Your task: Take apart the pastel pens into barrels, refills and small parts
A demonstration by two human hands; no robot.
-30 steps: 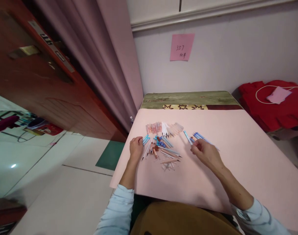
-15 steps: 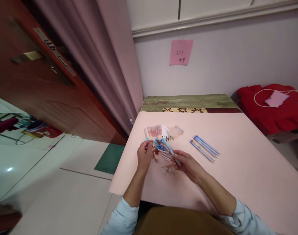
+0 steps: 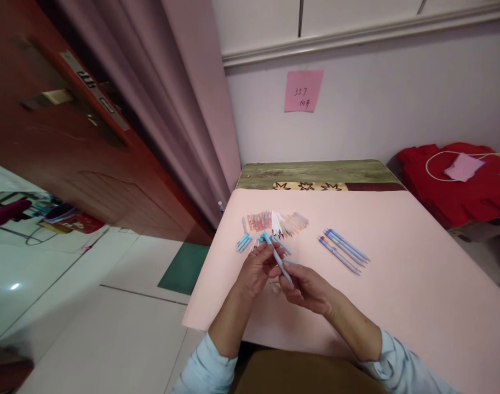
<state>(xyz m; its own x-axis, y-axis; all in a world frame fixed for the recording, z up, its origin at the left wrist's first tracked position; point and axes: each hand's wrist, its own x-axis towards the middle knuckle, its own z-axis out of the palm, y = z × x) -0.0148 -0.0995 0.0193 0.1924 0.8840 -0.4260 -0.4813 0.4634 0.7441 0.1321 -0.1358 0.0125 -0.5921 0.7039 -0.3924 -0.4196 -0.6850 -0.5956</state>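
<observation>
Both my hands meet over the front middle of the table, closed on one light-blue pen [image 3: 279, 261]. My left hand [image 3: 253, 273] pinches it near its brighter blue upper end. Lower down, the fingers of my right hand [image 3: 309, 287] grip the barrel. Just beyond the left hand are a few bright-blue pen parts [image 3: 243, 242]. Behind them lie a row of patterned reddish tubes [image 3: 258, 220], thin white sticks [image 3: 276, 223] and translucent beige-tipped pieces [image 3: 298, 221]. Several blue pens [image 3: 344, 250] rest side by side to the right. My hands hide much of the loose small parts beneath.
A pale pink cover [image 3: 397, 306] lies over the table. Beyond its far edge shows a green wooden-looking surface [image 3: 315, 171]. To the left are a curtain [image 3: 192, 109] and a reddish-brown door [image 3: 110, 153]; a red cloth [image 3: 471, 186] lies at right.
My left hand has moved right from the loose parts and onto the pen. My right hand has shifted slightly down and toward it, still holding the pen.
</observation>
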